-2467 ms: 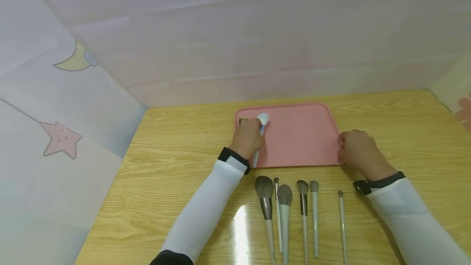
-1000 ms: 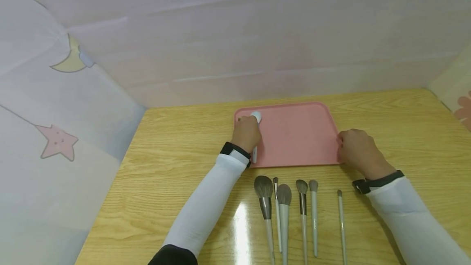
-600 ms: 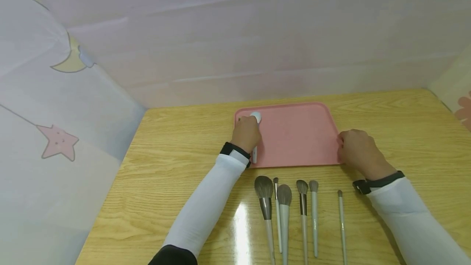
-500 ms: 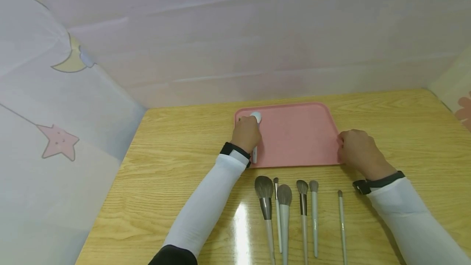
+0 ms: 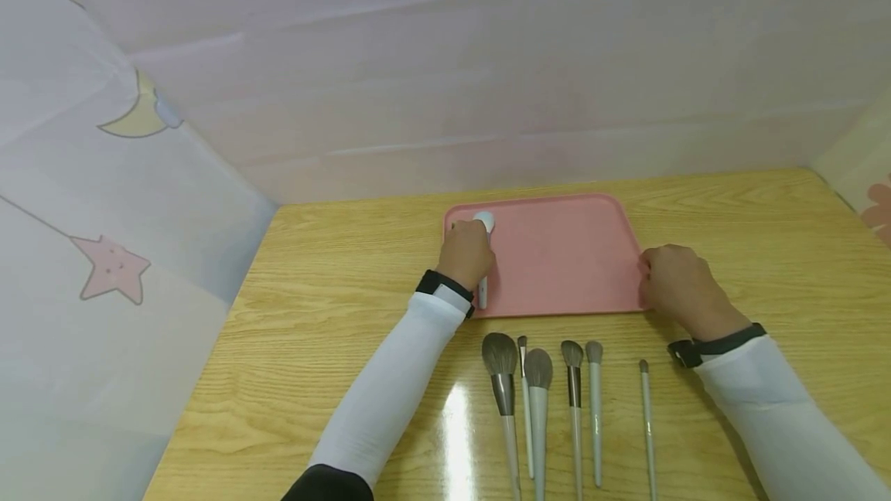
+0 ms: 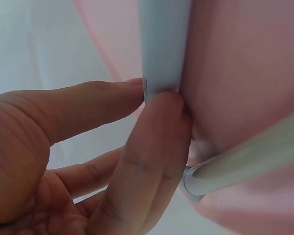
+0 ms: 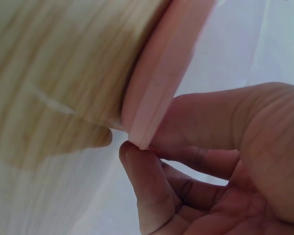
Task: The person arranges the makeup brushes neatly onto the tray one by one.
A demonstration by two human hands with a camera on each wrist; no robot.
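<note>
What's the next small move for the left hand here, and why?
Probably let go of the white brush and lift away. The left hand pinches its handle low inside the pink tray, which the right hand steadies at the rim; six brushes wait on the table.

No readable text, label, brand, number or sign appears in any of the three views. A small dark mark sits on the edge of the pale brush handle (image 6: 162, 44) in the left wrist view, just above the fingertips, but it is too small and blurred to read. The curtain (image 5: 104, 199) at the left of the head view carries only drawn shapes, a pink star and a yellow moon, with no lettering.
</note>
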